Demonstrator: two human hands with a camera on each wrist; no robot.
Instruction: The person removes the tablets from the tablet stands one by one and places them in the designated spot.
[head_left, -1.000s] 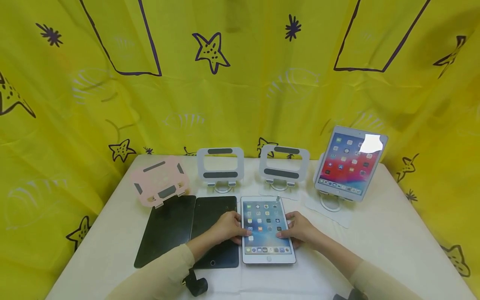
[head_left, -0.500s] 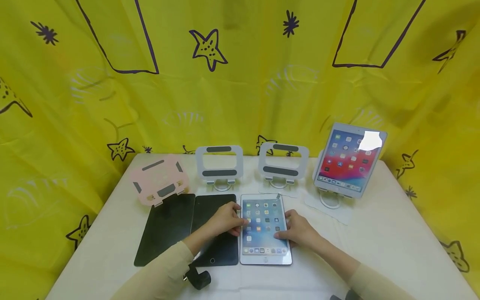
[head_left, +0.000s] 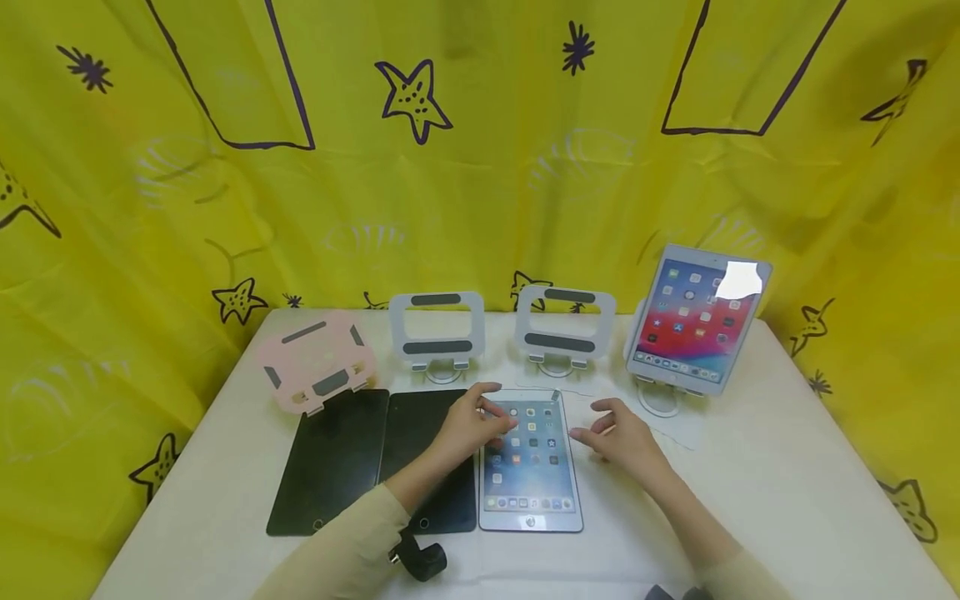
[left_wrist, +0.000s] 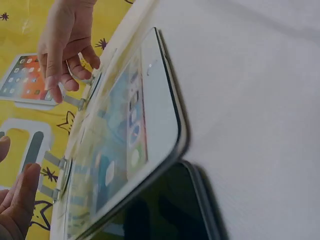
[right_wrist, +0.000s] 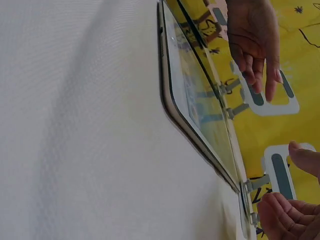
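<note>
A white tablet (head_left: 531, 475) with a lit screen of app icons lies flat on the white table, its home button toward me. Over its upper left part hovers my left hand (head_left: 467, 427), fingers loosely bent and holding nothing. My right hand (head_left: 628, 440) is just off the tablet's right edge, thumb and fingers spread. The right wrist view shows a gap between the right hand (right_wrist: 292, 215) and the tablet's edge (right_wrist: 192, 132). Two dark tablets (head_left: 330, 458) lie side by side at the left, the nearer one partly under my left forearm.
Along the back stand a pink stand (head_left: 318, 362), two pale stands, the left one (head_left: 437, 346) and the right one (head_left: 566, 342), and a tablet (head_left: 697, 321) propped upright on a stand at the right. A yellow patterned curtain (head_left: 480, 192) hangs behind the table.
Both hands have let go of the white tablet's side edges. My left hand has risen over its upper left, and my right hand has moved off to the right. The tablet stays flat.
</note>
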